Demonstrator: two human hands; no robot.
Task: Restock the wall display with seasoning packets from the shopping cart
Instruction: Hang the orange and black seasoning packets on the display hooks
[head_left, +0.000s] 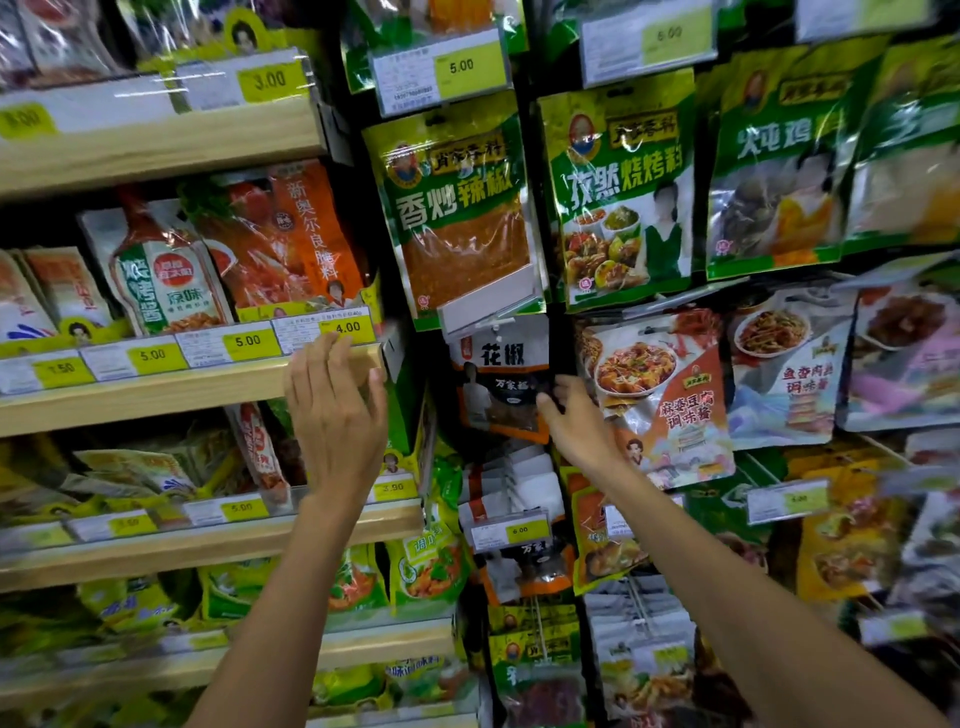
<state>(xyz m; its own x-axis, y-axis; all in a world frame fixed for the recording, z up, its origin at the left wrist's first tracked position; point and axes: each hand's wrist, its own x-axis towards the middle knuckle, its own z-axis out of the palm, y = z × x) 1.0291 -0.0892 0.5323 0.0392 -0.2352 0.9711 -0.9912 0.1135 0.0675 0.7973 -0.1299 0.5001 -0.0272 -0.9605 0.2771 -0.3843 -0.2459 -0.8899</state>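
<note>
Left arm: bare, comes up from the bottom of the view, leaning a little to the right.
Left hand (337, 415): held up high, its back facing us.
Left fingers (317, 364): straight and pointing up; the thumb sticks out to the right.
Right arm: bare, reaches from the bottom right corner, slanting up and to the left.
Right hand (579, 423): about as high as the left one.
Right fingers (563, 387): curled, pinching with the thumb the edge of the Sichuan pepper packet (498, 384).
Both hands: apart, not touching each other.
</note>
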